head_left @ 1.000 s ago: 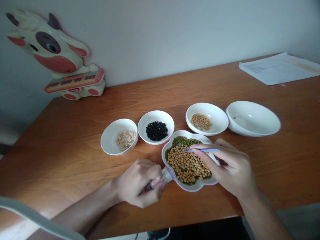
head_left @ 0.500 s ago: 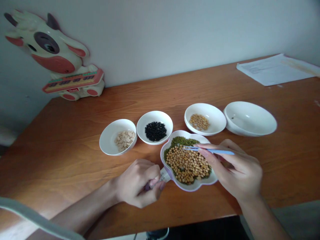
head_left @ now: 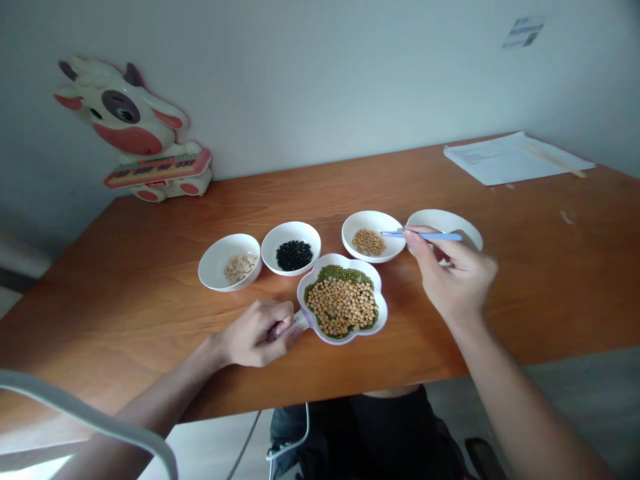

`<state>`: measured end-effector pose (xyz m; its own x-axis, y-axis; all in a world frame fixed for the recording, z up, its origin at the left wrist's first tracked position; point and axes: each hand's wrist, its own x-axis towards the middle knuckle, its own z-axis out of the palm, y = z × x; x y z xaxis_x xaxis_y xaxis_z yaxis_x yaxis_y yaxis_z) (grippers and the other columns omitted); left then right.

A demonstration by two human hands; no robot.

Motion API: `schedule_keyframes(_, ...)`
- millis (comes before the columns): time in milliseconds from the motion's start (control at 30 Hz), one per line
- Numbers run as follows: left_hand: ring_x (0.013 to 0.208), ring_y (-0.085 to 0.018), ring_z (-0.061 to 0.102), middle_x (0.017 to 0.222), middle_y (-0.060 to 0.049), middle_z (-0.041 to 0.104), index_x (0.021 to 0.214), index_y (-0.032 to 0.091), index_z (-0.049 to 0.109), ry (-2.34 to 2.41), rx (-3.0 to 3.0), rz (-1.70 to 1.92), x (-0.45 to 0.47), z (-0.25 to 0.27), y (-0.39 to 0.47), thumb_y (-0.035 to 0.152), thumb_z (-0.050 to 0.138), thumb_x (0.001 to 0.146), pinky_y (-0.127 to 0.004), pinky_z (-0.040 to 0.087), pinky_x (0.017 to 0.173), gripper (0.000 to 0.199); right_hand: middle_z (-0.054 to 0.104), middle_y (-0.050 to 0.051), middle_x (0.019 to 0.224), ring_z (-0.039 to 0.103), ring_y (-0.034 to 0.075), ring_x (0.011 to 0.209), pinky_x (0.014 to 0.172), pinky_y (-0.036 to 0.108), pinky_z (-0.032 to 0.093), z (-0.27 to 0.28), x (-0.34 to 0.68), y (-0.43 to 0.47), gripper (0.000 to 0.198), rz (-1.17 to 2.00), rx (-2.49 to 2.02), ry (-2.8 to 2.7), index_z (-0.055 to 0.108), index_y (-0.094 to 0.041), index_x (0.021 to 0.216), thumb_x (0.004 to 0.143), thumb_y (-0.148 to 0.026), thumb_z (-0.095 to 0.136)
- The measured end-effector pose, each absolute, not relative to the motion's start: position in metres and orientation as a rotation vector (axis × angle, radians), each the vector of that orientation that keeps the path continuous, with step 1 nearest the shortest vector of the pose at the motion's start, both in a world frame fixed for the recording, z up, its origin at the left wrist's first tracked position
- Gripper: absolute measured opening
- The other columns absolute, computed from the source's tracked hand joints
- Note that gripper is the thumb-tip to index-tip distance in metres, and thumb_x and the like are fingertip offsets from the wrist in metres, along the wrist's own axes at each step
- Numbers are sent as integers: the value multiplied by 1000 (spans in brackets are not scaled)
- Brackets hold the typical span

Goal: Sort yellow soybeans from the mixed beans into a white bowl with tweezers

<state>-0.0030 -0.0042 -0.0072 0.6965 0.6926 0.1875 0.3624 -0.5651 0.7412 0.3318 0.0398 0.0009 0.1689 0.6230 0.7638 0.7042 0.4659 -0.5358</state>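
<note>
My left hand (head_left: 260, 333) is closed around the short handle (head_left: 301, 321) of a flower-shaped white dish with a lilac rim (head_left: 381, 313). Pale yellow soybeans (head_left: 345, 303) lie in it over green mung beans (head_left: 345, 273). In my closed right hand (head_left: 453, 270) is a pair of slim blue tweezers (head_left: 435, 236), pointing left. Their tips are over a white bowl (head_left: 395, 250) that holds a small heap of soybeans (head_left: 369, 241); whether they pinch a bean is too small to tell. Behind my right hand, another white bowl (head_left: 440, 217) is partly hidden.
To the left stand a white bowl (head_left: 213, 270) of flat pale seeds (head_left: 240, 267) and a white bowl (head_left: 270, 237) of black beans (head_left: 294, 255). A cow-shaped toy keyboard (head_left: 157, 163) leans at the back left. Papers (head_left: 515, 160) lie back right. A pale cable (head_left: 95, 413) crosses the lower left.
My right hand has moved the tweezers from above the flower-shaped dish up to the bowl of soybeans. The left hand still grips the handle. The camera view has shifted, showing more below the table edge.
</note>
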Motion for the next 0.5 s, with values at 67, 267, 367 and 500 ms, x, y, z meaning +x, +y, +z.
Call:
schedule_keyframes(67, 51, -7, 34, 62, 8, 41, 72, 22, 36, 950, 2152, 565, -3, -5, -11, 24, 57, 98, -24, 28, 50, 34, 83, 4, 97, 65, 14, 64, 61, 32, 55, 4, 338, 46, 19, -27, -1215, -1585, 84, -27, 105, 97, -39, 72)
schedule_keyframes(267, 56, -10, 44, 64, 6, 52, 81, 21, 44, 1413, 1943, 614, 7, -7, -49, 46, 54, 104, -25, 34, 54, 35, 83, 6, 103, 70, 17, 75, 67, 32, 54, 6, 354, 52, 25, 135, -1182, -1536, 83, -24, 108, 96, -44, 73)
schedule_keyframes(367, 63, -13, 53, 72, 3, 60, 87, 22, 44, 1597, 1763, 861, 20, -13, -67, 52, 49, 106, -27, 41, 62, 36, 83, 7, 99, 69, 16, 72, 64, 31, 53, 2, 357, 47, 27, 144, -1156, -1544, 84, -24, 106, 95, -46, 73)
schedule_keyframes(500, 66, -15, 56, 73, 4, 61, 102, 23, 44, 1663, 1617, 1036, 38, -22, -76, 53, 51, 106, -27, 43, 66, 31, 82, 6, 92, 64, 15, 66, 60, 30, 50, -6, 356, 36, 27, 169, -1112, -1593, 84, -24, 104, 96, -47, 70)
